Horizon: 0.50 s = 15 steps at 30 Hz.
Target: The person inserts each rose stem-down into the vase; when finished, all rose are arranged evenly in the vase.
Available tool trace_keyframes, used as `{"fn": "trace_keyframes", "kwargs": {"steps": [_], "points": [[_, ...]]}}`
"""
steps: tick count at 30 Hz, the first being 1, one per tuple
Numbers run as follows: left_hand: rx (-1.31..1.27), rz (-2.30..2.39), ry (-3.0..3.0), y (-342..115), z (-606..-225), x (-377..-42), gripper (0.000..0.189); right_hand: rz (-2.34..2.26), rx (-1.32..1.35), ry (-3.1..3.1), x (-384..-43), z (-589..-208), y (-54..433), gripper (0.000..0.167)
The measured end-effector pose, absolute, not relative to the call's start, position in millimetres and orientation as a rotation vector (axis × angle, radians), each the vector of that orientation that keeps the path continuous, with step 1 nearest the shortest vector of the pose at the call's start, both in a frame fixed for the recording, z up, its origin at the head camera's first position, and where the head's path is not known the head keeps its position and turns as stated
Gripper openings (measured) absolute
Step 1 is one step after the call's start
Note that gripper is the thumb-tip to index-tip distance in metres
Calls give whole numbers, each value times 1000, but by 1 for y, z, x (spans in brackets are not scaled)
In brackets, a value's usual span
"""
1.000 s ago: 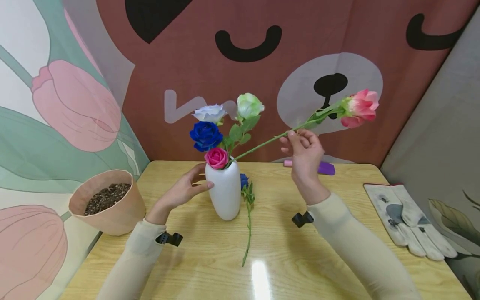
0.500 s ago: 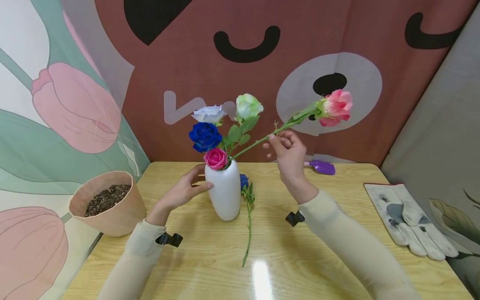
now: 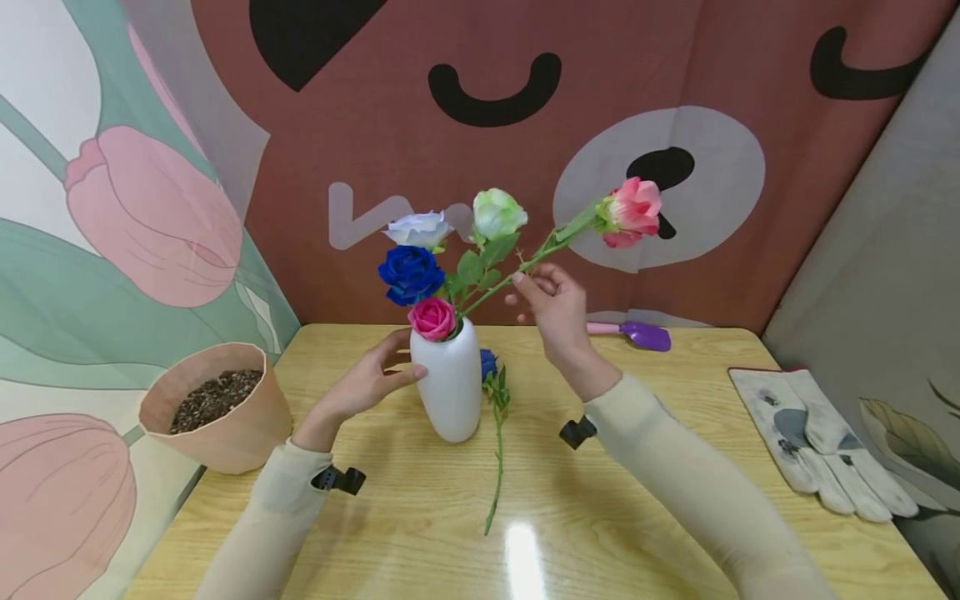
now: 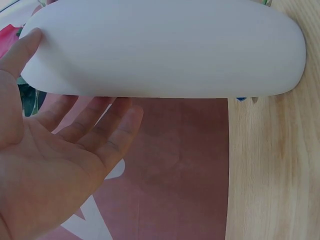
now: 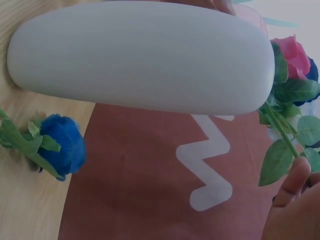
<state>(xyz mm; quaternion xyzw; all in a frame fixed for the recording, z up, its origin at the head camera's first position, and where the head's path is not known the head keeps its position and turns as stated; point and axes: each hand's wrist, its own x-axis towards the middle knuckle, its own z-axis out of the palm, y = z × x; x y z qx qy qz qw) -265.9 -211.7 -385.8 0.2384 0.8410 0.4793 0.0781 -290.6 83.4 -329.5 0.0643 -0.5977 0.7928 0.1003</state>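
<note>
A white vase (image 3: 450, 392) stands upright on the table, holding a white rose (image 3: 417, 229), a blue rose (image 3: 411, 274), a magenta rose (image 3: 432, 318) and a pale green rose (image 3: 498, 213). My left hand (image 3: 367, 377) grips the vase's upper left side; in the left wrist view its thumb lies in front and the fingers go behind. Between thumb and fingers, my right hand (image 3: 558, 312) pinches the stem of a coral-pink rose (image 3: 633, 211). That stem slants down left, its lower end hidden inside the vase mouth. Another blue rose (image 5: 62, 146) lies on the table beside the vase.
At the left stands a peach flowerpot (image 3: 247, 429) with dark soil. A small purple shovel (image 3: 647, 336) with a pink handle lies near the back edge. White work gloves (image 3: 813, 442) lie on the right. A printed cloth (image 3: 337, 108) hangs close behind the table (image 3: 405, 525).
My right hand has moved left and slightly down along with the coral-pink rose, whose stem has sunk deeper into the vase and become steeper. My left hand has stayed on the vase.
</note>
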Motion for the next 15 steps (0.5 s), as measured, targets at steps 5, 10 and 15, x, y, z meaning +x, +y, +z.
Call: {"fn": "trace_keyframes", "kwargs": {"steps": [5, 10, 15], "points": [[700, 1441, 2521, -211, -385, -265, 71, 2379, 201, -1792, -295, -326, 80, 11], [704, 1429, 2524, -211, -386, -265, 72, 2382, 215, -1818, -300, -327, 81, 10], [689, 1425, 2521, -211, -386, -266, 72, 2363, 260, -1843, -305, -329, 83, 11]]}}
